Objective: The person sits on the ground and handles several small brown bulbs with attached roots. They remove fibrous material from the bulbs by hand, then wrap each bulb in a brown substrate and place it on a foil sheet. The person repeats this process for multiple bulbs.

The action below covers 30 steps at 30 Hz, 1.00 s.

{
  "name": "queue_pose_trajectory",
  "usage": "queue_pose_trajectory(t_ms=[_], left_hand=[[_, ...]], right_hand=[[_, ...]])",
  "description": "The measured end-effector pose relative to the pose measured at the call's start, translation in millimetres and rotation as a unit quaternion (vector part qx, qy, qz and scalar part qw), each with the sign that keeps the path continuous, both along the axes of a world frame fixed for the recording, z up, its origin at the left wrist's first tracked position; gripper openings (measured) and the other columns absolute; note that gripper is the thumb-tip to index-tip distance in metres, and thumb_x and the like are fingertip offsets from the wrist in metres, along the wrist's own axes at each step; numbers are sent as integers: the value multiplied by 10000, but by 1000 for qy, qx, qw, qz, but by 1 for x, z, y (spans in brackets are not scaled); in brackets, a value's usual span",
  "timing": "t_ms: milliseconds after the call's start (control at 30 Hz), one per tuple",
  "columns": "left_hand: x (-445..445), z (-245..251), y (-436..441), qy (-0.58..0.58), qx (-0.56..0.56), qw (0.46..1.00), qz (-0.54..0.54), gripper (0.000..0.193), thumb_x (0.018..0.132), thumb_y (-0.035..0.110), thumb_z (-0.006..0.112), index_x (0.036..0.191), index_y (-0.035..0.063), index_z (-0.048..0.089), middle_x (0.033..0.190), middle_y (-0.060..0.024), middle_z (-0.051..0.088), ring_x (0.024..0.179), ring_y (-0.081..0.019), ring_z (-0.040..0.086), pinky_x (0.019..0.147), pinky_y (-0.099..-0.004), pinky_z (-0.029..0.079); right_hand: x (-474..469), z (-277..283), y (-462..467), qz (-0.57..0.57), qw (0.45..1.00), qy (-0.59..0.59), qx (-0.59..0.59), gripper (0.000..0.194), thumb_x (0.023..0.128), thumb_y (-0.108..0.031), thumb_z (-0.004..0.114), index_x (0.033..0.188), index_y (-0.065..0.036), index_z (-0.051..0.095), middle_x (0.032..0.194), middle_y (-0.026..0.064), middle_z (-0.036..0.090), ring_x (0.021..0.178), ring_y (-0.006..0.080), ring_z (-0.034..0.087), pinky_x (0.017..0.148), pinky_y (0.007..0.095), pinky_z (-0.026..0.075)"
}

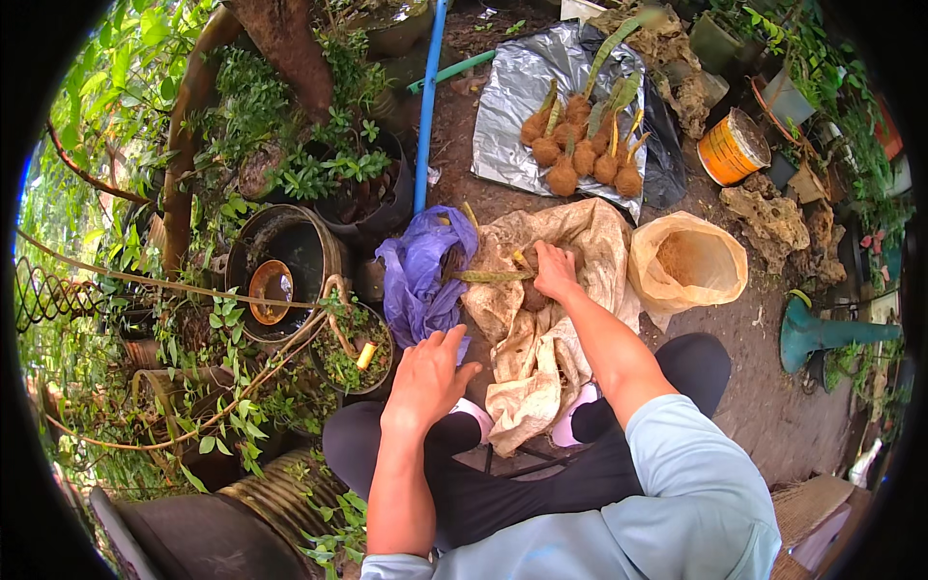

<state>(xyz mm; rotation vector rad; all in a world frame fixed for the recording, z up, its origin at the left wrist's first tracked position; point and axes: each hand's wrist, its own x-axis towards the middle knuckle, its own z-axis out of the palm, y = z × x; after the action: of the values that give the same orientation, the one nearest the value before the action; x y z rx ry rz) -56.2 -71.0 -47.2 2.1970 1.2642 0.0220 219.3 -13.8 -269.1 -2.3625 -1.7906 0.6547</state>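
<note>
My right hand (556,271) reaches over a woven sack (602,239) spread on the ground, with its fingers at a brown fibrous ball (535,299) that bears a long green leaf (493,276). Whether the fingers grip the ball or only rest on it is hidden. My left hand (433,373) hovers with its fingers apart, just below a crumpled purple plastic bag (424,264). To the right of the sack stands an open, pale bag (689,261) with brown fibrous material inside. Several round fibre balls with leaves (562,176) lie on a silver plastic sheet (505,109) farther off.
Large black pots (239,254) and a small planted pot (391,348) stand at the left. A blue pipe (428,109) runs beyond the purple bag. An orange bucket (725,156), porous rocks (768,221) and a green pedestal (812,333) are at the right.
</note>
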Motion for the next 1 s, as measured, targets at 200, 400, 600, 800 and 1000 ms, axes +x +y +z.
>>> queue_pose_trajectory(t_ms=[200, 400, 600, 800, 1000], left_hand=[[7, 1, 3, 16, -19, 1000, 8, 529, 831, 267, 683, 1258, 0, 522, 1108, -214, 618, 1033, -376, 596, 893, -458, 460], [14, -5, 8, 13, 17, 999, 30, 465, 832, 247, 669, 1206, -4, 552, 1068, -235, 642, 977, -396, 628, 848, -475, 493], [40, -4, 7, -193, -59, 968, 152, 425, 868, 273, 635, 1180, -12, 588, 987, -233, 675, 966, -353, 655, 837, -417, 500], [92, -16, -10, -529, -283, 767, 227, 542, 944, 327, 584, 1382, 58, 412, 1187, -101, 601, 1034, -177, 592, 824, -326, 501], [68, 17, -15, -603, -260, 729, 193, 475, 969, 237, 487, 1393, 54, 375, 1282, -96, 520, 1096, -170, 546, 909, -331, 458]], right_hand=[[9, 11, -15, -77, 994, 30, 69, 637, 680, -117, 689, 1284, -77, 492, 1173, 132, 527, 1159, 302, 485, 991, 411, 306], [21, 75, -17, -182, 976, 81, 90, 629, 675, -217, 734, 1264, -120, 533, 1248, 85, 559, 1211, 281, 492, 1044, 414, 275], [21, 162, -33, -93, 936, 191, 282, 636, 669, -176, 750, 1254, -58, 529, 1252, 132, 555, 1176, 306, 527, 992, 389, 418], [-43, 204, -85, -71, 859, 402, 309, 664, 662, -100, 793, 1265, -39, 521, 1196, 115, 578, 1127, 207, 547, 941, 332, 459], [-55, 230, -96, -15, 745, 611, 266, 512, 861, -113, 686, 1321, -7, 490, 1259, 99, 537, 1157, 189, 534, 955, 314, 445]])
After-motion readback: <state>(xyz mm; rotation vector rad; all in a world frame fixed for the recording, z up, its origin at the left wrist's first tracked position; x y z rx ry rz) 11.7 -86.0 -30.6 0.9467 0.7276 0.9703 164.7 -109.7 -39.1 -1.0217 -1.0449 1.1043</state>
